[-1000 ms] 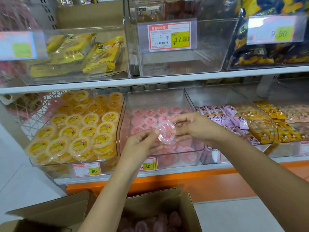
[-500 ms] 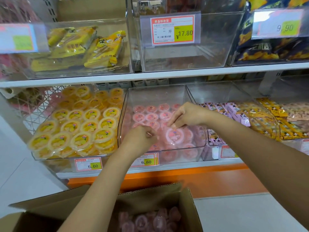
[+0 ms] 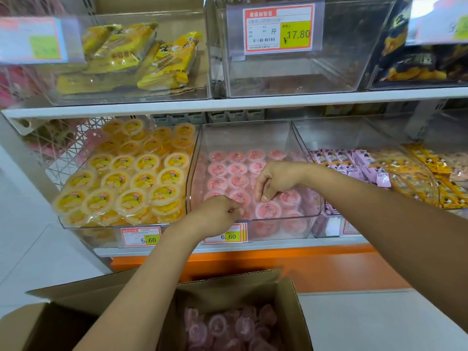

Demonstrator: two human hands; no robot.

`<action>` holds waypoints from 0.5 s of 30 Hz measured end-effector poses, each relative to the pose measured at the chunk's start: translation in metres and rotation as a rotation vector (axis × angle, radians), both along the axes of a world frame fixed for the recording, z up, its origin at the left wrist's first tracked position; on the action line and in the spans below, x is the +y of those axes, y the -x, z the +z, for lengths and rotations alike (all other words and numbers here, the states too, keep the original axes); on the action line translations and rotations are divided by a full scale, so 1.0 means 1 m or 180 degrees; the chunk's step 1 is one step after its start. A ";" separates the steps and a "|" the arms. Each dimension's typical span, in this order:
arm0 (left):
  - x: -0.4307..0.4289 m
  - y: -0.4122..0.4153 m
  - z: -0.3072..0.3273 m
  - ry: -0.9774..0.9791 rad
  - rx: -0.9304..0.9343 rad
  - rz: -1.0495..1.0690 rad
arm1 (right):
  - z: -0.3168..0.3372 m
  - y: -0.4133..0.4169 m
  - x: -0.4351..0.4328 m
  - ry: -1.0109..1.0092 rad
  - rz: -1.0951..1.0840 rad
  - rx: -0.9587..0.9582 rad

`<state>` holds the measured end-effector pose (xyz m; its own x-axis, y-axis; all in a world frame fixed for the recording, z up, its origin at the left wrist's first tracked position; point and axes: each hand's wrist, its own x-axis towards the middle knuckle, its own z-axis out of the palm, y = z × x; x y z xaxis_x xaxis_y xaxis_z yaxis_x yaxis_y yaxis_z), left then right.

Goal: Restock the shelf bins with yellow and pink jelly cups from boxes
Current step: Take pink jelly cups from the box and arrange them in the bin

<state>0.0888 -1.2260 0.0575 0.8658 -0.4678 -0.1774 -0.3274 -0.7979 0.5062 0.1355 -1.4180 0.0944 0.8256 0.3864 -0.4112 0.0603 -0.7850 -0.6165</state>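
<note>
Pink jelly cups lie in rows in the clear middle bin on the lower shelf. The bin to its left is packed with yellow jelly cups. My right hand hovers inside the pink bin, its bent fingers pointing down just above one pink cup at the front, holding nothing. My left hand is at the bin's front wall with its fingers curled into a fist, and nothing shows in it. Below me an open cardboard box holds more pink cups.
To the right, a clear bin holds purple and yellow snack packets. On the upper shelf stand a bin of yellow wafer packs, a bare bin with a 17.80 tag and dark snack bags. 6.60 price tags front the jelly bins.
Both hands carried one pink cup into the bin and set it down at the front. The right hand has lifted off it; the left has drawn back to the front wall.
</note>
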 end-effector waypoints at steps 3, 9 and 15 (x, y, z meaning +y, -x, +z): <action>0.000 0.000 -0.001 -0.0005 -0.0019 -0.0013 | -0.011 0.004 0.001 -0.0004 -0.0104 -0.0203; 0.000 0.003 -0.002 0.0092 0.0020 0.0087 | -0.020 0.021 -0.008 0.0271 -0.0185 -0.0803; -0.005 0.004 0.002 -0.0049 -0.0077 0.0172 | -0.024 0.033 -0.004 0.0805 -0.0207 -0.0623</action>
<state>0.0847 -1.2309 0.0594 0.8939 -0.4176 -0.1628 -0.2956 -0.8223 0.4863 0.1025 -1.4222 0.0706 0.9181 0.2360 -0.3183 0.1032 -0.9180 -0.3830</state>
